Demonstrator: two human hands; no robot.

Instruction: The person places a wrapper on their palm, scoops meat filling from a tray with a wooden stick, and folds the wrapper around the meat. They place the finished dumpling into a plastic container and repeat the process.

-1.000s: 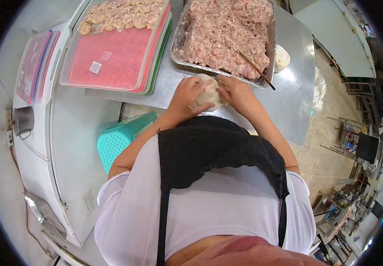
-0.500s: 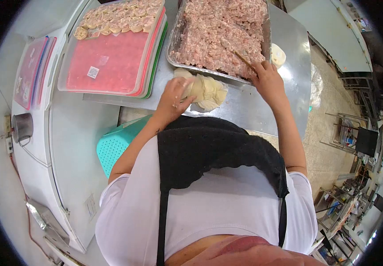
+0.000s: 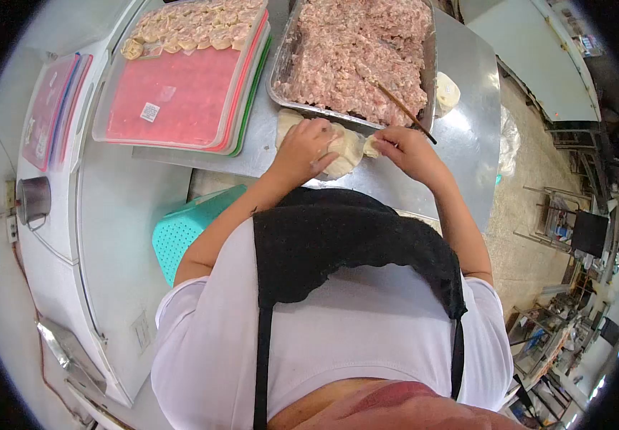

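Note:
Pale round dough wrappers lie in a pile on the metal table, by the near edge of a metal tray of minced meat. My left hand rests on the pile with its fingers spread. To the right of the pile, my right hand pinches a small pale piece of dough between thumb and fingers. A thin brown stick lies across the tray's near right corner, one end in the meat, the other beyond the rim.
At the upper left, stacked lidded trays bear rows of filled dumplings. A pale round item sits right of the meat tray. A turquoise perforated basket stands below the table's left side. Metal racks are far right.
My right hand has let go of the stick and moved down and left, and now pinches the dough piece. My left hand has shifted right over the pile.

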